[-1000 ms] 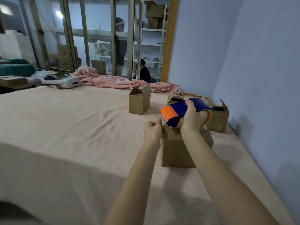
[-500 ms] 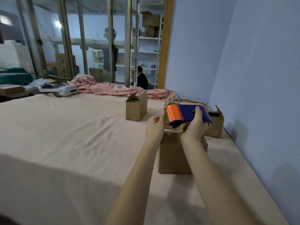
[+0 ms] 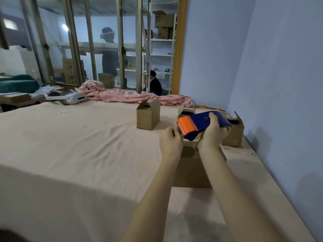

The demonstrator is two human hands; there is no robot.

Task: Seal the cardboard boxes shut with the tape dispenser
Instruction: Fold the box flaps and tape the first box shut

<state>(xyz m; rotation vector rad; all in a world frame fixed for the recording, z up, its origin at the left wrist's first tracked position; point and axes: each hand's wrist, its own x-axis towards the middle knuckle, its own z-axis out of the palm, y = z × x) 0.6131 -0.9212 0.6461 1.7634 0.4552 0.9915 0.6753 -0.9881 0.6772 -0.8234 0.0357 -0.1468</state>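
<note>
My right hand grips a blue tape dispenser with an orange front, held just above a closed cardboard box on the pink-covered table. My left hand is at the dispenser's orange nose, fingers curled at the tape's end; the tape itself is hidden by the fingers. Three more cardboard boxes with raised flaps stand behind: one in the middle, one behind the dispenser, one by the wall.
A white headset and a crumpled pink cloth lie at the table's far edge. The blue wall runs close along the right. Behind glass panels, two people and shelves with cartons are visible.
The dispenser has tipped from nose-down to nearly level above the near box. My left hand rose from the box's top corner to the dispenser's orange front.
</note>
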